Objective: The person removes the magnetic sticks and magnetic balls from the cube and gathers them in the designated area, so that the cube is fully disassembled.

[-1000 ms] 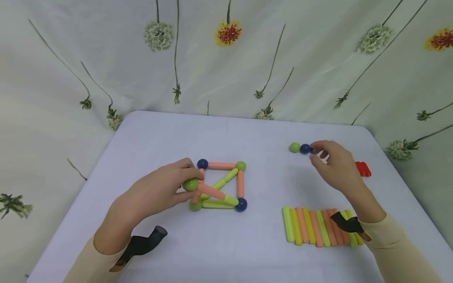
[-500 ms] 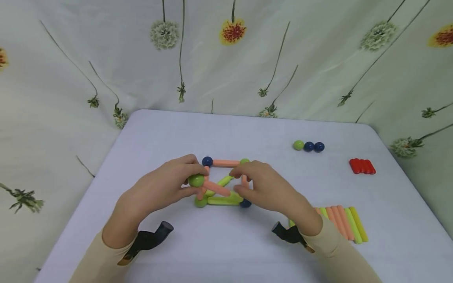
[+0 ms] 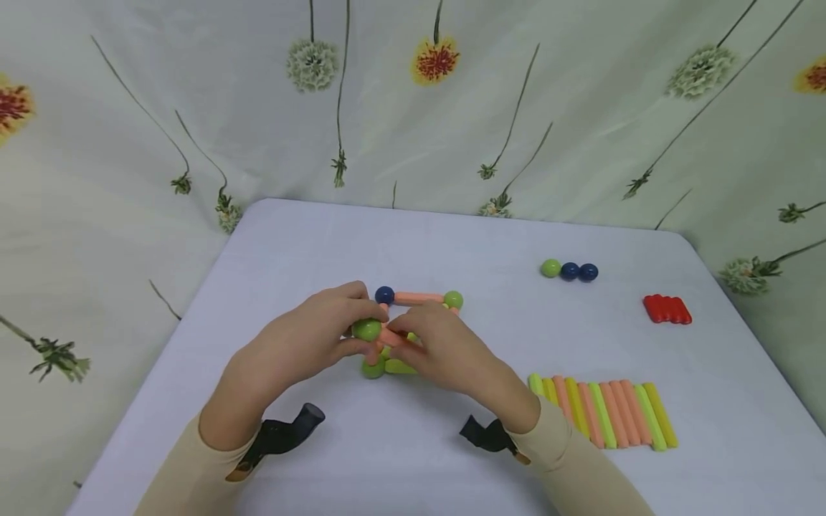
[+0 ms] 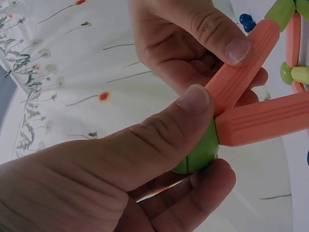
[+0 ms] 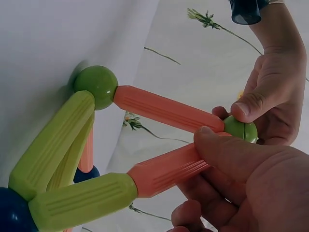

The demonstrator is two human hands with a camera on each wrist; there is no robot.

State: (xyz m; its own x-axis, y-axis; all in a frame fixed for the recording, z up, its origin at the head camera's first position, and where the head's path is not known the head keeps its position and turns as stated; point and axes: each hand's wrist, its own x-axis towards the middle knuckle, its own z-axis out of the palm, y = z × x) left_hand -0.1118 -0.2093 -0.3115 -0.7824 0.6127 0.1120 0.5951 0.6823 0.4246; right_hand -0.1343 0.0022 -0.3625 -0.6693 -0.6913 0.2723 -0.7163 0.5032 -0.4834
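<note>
Between the thumb and fingers of my left hand [image 3: 310, 326] is a green ball [image 4: 203, 150], raised above the table. Two salmon sticks meet at this ball. My right hand [image 3: 445, 351] pinches one salmon stick [image 5: 166, 166], whose far end meets a lime stick [image 5: 87, 205] that runs to a blue ball [image 5: 14, 210]. The other salmon stick [image 5: 166, 108] slopes down to a lower green ball [image 5: 96, 87]. Behind the hands lies the rest of the stick-and-ball frame, with a blue corner ball [image 3: 384, 295] and a green corner ball [image 3: 454, 299]. My right hand hides part of it.
One green ball [image 3: 551, 268] and two blue balls [image 3: 578, 271] sit in a row at the back right. Red pieces [image 3: 667, 309] lie side by side near the right edge. Several coloured sticks [image 3: 603, 413] form a row at the front right. A flowered cloth [image 3: 413, 143] hangs behind.
My right hand has come left from beside the blue balls and now pinches the salmon stick. My left hand keeps its hold on the green ball. The head view has shifted slightly.
</note>
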